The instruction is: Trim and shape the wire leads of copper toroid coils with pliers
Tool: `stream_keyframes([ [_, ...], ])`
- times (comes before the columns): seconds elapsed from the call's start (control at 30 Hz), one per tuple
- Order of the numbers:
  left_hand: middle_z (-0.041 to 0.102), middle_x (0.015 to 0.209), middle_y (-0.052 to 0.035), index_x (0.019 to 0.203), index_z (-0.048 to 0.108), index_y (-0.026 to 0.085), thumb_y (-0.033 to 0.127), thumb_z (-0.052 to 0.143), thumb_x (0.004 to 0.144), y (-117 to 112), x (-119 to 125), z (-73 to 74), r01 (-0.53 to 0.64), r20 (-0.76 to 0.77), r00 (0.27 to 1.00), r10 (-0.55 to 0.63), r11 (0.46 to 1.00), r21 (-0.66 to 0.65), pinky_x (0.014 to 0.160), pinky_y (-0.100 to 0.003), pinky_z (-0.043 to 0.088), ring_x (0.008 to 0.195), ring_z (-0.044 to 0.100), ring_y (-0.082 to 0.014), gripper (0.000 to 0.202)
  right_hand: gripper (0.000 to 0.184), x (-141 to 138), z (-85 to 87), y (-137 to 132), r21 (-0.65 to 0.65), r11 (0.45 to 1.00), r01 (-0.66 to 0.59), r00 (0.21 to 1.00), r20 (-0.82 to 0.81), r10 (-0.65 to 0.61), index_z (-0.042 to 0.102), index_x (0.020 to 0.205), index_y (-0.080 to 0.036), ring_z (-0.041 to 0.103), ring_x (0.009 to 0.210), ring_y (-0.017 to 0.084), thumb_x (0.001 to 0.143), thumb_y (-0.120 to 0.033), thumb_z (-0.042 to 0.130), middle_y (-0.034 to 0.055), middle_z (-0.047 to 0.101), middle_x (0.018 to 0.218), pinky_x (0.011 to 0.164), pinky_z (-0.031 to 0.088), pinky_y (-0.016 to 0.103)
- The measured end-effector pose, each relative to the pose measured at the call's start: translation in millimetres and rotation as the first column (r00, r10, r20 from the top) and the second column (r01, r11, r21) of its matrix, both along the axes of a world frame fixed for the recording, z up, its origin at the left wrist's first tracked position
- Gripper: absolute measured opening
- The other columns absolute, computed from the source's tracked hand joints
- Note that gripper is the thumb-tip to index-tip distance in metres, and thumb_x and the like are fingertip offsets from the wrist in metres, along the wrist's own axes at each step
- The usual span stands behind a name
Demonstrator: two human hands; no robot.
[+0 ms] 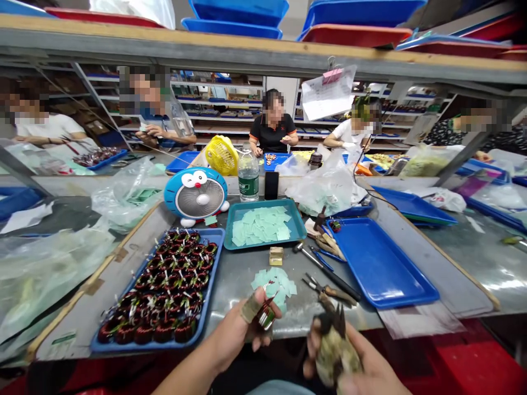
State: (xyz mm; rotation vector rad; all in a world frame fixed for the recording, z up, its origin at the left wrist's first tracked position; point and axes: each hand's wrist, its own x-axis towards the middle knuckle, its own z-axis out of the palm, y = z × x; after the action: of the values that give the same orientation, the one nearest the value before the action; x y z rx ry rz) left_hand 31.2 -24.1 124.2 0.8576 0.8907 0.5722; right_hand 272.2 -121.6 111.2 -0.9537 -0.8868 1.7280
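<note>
A small dark-red wire-wound coil (267, 317) is sitting between the pinching fingers of the left hand (236, 332), above the grey metal tabletop's (230, 299) near edge. At the coil's four o'clock, the right hand (364, 356) is gripping a dark-tipped tool with worn yellowish handles (334, 354). Pale-green paper pieces (284, 285) are lying at twelve; a rectangular blue plastic tray (219, 241) is holding similar coils at nine.

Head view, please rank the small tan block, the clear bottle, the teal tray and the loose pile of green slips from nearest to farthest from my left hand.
1. Loose pile of green slips: just beyond your left hand.
2. Small tan block: behind the pile.
3. Teal tray: behind the block.
4. Clear bottle: beyond the tray.
</note>
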Motion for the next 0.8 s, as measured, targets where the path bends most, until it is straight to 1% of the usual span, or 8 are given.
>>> stream_keyframes([
  [0.07,0.062,0.070,-0.0038,0.091,0.071,0.009,0.083,0.055,0.083,-3,1,-0.2,0.063,-0.047,0.997,-0.062,0.998,0.013,0.041,-0.016,0.033,0.051,0.059,-0.0091,0.077,0.060,-7,6.6,23,0.127,0.989,0.082,0.971,0.211,-0.108,0.061,0.133,-0.028,0.067,0.110,0.029,0.081,-0.049,0.082,0.0089,0.068,0.120,0.099,0.050,0.045],
  [0.17,0.065,0.071,-0.0074,0.087,0.072,0.007,0.081,0.057,0.083,-6,0,-1.1,0.143,-0.037,0.989,-0.144,0.990,-0.014,0.037,-0.015,0.031,0.048,0.057,-0.0086,0.076,0.040,-25,14.2,51,0.269,0.963,0.012,0.892,0.433,-0.132,0.061,0.124,-0.023,0.064,0.103,0.024,0.091,-0.044,0.074,0.0061,0.068,0.112,0.092,0.051,0.036],
  [0.3,0.071,0.085,-0.0126,0.090,0.071,0.007,0.081,0.055,0.084,-9,-2,-1.3,0.190,-0.027,0.981,-0.193,0.979,-0.071,0.035,-0.014,0.032,0.046,0.059,-0.0080,0.076,0.032,-49,10.1,57,0.276,0.959,-0.067,0.935,0.353,-0.036,0.061,0.113,-0.020,0.063,0.090,0.020,0.093,-0.043,0.072,0.0032,0.068,0.100,0.083,0.052,0.032],
  [0.4,0.072,0.087,-0.0125,0.106,0.069,0.008,0.078,0.045,0.091,-12,0,-2.1,0.171,-0.065,0.982,-0.175,0.983,-0.068,0.038,-0.017,0.038,0.051,0.061,-0.0110,0.075,0.033,-59,-5.7,49,0.254,0.963,0.092,0.939,0.300,-0.169,0.061,0.110,-0.019,0.064,0.087,0.019,0.093,-0.046,0.072,0.0037,0.069,0.096,0.081,0.053,0.031],
  [0.5,0.070,0.089,-0.0088,0.137,0.056,0.015,0.074,0.043,0.095,-15,4,-3.7,0.150,-0.148,0.981,-0.128,0.977,0.148,0.052,-0.022,0.048,0.065,0.065,-0.0158,0.073,0.043,-65,-22.7,43,0.150,0.940,0.307,0.931,0.157,-0.329,0.060,0.119,-0.020,0.068,0.094,0.022,0.090,-0.048,0.076,0.0061,0.072,0.105,0.087,0.054,0.033],
  [0.6,0.068,0.110,-0.0083,0.152,0.041,0.027,0.062,0.073,0.085,-15,9,-3.3,0.177,-0.227,0.970,-0.087,0.894,0.411,0.088,-0.032,0.055,0.099,0.067,-0.0239,0.083,0.054,-68,-29.9,38,-0.098,0.921,0.377,0.916,-0.110,-0.387,0.057,0.128,-0.024,0.072,0.094,0.023,0.086,-0.048,0.080,0.0079,0.073,0.115,0.083,0.057,0.036],
  [0.73,0.059,0.121,-0.0107,0.135,0.061,0.027,0.046,0.087,0.074,-9,18,1.8,0.198,-0.333,0.942,0.045,0.726,0.659,0.103,-0.040,0.047,0.116,0.059,-0.0315,0.069,0.049,-72,-24.4,31,-0.248,0.916,0.316,0.892,-0.250,-0.376,0.063,0.122,-0.025,0.069,0.074,0.018,0.082,-0.045,0.083,0.0041,0.074,0.098,0.065,0.054,0.028],
  [0.8,0.058,0.120,-0.0105,0.127,0.061,0.026,0.045,0.087,0.073,-8,23,4.6,0.172,-0.264,0.964,0.023,0.704,0.689,0.099,-0.037,0.048,0.112,0.058,-0.0297,0.063,0.048,-76,-20.3,29,-0.246,0.909,0.336,0.886,-0.246,-0.394,0.066,0.117,-0.023,0.069,0.076,0.020,0.079,-0.046,0.085,0.0052,0.074,0.097,0.065,0.054,0.028],
])
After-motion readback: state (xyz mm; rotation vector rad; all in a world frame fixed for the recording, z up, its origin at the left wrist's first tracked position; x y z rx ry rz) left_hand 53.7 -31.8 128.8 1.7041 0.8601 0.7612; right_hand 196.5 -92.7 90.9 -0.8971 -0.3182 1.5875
